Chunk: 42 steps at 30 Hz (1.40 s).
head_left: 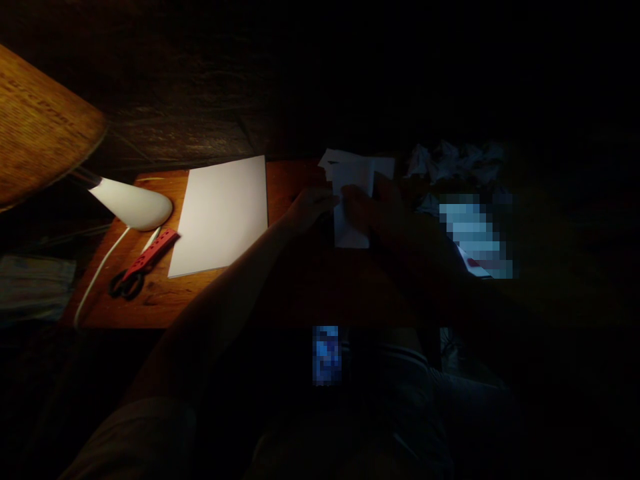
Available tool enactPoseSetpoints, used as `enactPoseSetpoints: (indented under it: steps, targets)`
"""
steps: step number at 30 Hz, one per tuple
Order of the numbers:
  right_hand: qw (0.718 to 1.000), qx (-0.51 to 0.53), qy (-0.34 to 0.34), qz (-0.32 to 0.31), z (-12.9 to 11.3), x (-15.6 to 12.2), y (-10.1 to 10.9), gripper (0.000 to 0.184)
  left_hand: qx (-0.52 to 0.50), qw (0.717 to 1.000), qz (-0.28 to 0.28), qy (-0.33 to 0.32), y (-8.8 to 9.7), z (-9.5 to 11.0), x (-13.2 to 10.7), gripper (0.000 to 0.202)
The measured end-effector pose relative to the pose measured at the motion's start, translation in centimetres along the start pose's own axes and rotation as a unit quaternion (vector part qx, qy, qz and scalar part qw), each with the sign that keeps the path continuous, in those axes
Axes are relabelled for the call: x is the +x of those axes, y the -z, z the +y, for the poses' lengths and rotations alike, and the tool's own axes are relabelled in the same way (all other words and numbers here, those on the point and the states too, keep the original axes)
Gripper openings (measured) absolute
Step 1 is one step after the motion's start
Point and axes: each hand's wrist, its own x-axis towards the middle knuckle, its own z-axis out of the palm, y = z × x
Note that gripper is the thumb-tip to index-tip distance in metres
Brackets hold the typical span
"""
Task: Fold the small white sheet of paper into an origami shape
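setting a crease in dim light

apparently setting a crease, so best done slowly: hold the folded paper [356, 175] flat against the table [165, 300], line up the edges before pressing, then run a fingertip along the fold from the middle outward. worth turning the work toward the lamp [133, 205], with most of the light falling to the left and little reaching the fold. better to press lightly at first and sharpen the crease only once the edges match.

left hand [311, 203]: grip pinching the left edge of the folded paper, fingertips pressed together on it. right hand [367, 208]: lying against the paper's right side, deep in shadow; cannot tell the grip there, pinching or only pressing.

folded paper: white, narrow and upright in the view, with a wider layer spreading out behind its top end and a squared-off lower end. sits toward the far middle of the table, between the two hands, well right of the blank sheet [223, 217].

elsewhere: blank sheet lying flat, white and uncreased, just right of the lamp. red scissors [143, 268] closed, near the lamp's cord [97, 280] and just left of the blank sheet's near corner. crumpled paper [453, 160] heaped at the far right, apart from the hands. ribbed brown shade [40, 127] filling the upper left corner.
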Motion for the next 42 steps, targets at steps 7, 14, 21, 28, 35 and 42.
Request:
enactPoseSetpoints:
  steps: [7, 14, 21, 28, 35, 42]
  targets:
    - [1.0, 0.013, -0.007, 0.007, 1.2, 0.6, -0.5, 0.035, -0.004, 1.0, 0.0, -0.009, -0.1, 0.3, 0.0, 0.06]
    - [0.996, 0.092, 0.014, -0.013, 2.0, 0.6, -0.3, 0.038, -0.001, 1.0, 0.007, -0.017, 0.0, 0.2, 0.0, 0.058]
    - [0.992, 0.127, -0.005, 0.022, 1.0, 0.8, -0.2, 0.036, -0.028, 0.999, 0.008, -0.018, -0.6, 0.6, -0.2, 0.056]
    - [0.993, 0.099, -0.021, 0.068, 1.0, 1.7, 0.6, 0.043, -0.027, 0.999, 0.015, -0.025, -1.1, 1.0, -0.3, 0.05]
    - [0.994, 0.069, 0.001, 0.084, 0.9, 2.2, 1.3, 0.045, -0.03, 0.999, 0.022, -0.02, -1.1, 0.9, -0.3, 0.051]
    - [0.994, 0.038, 0.027, 0.096, 1.5, 2.7, 1.7, 0.042, -0.038, 0.999, 0.016, -0.017, -1.0, 0.8, -0.3, 0.056]
